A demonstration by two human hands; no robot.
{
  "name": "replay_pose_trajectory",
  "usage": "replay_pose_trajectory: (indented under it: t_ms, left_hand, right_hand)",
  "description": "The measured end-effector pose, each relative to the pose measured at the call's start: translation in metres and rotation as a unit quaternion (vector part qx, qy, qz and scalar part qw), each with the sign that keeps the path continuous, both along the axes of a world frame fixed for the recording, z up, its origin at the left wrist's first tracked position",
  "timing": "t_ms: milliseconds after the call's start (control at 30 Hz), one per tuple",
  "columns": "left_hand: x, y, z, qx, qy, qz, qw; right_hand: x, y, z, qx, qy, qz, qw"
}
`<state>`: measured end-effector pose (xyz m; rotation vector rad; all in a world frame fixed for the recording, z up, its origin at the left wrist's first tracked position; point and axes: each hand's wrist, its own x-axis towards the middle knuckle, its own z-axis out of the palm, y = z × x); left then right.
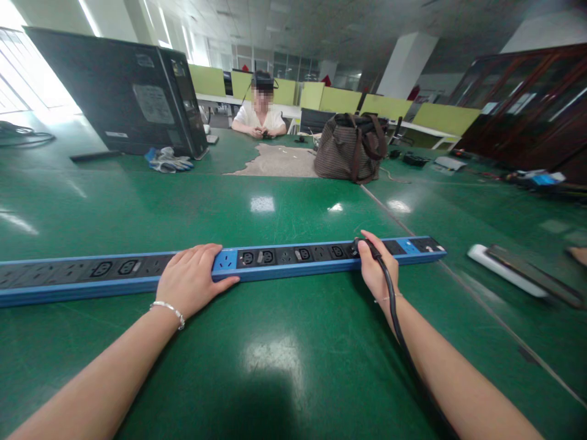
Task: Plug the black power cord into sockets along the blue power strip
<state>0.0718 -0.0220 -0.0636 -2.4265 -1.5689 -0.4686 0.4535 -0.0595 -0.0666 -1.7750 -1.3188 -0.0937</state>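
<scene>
A long blue power strip (284, 271) with black and blue sockets lies across the green table. My left hand (191, 278) is laid over its middle part, fingers on the far edge and thumb along the near side, gripping it. Toward the strip's right end, my right hand (378, 266) pinches a black plug (356, 246) at a socket. How deep the plug sits is hidden by the fingers. From the plug a black cable (398, 330) runs down over my right wrist and forearm.
A black computer case (151, 98) stands at the back left beside gloves (169, 160). A brown bag (349, 146) sits at the back centre; a person (259, 113) sits beyond the table. At the right lie a white bar-shaped object (504, 270) and a dark flat object (534, 272).
</scene>
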Motion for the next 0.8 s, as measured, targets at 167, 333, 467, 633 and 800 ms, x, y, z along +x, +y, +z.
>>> replay_pose_trajectory:
  t_ms: [167, 333, 467, 633, 800]
  left_hand:
    - [0.000, 0.000, 0.001, 0.009, 0.000, -0.003, 1.000]
    - [0.000, 0.000, 0.001, 0.010, -0.002, -0.007, 1.000]
    - [-0.001, 0.000, 0.000, 0.007, -0.001, -0.004, 1.000]
    - [0.000, 0.001, 0.001, 0.010, 0.012, 0.001, 1.000]
    - [0.000, 0.000, 0.002, 0.004, 0.015, 0.005, 1.000]
  right_hand:
    - [-0.008, 0.004, -0.001, 0.011, -0.068, 0.004, 0.998]
    - [-0.007, 0.006, -0.006, 0.013, -0.113, 0.006, 0.993]
    - [-0.006, 0.003, -0.009, -0.021, -0.147, 0.000, 0.989]
    - [-0.010, -0.005, -0.006, -0.062, -0.150, -0.028, 0.986]
    - [-0.010, -0.006, -0.004, -0.085, -0.154, -0.032, 0.984]
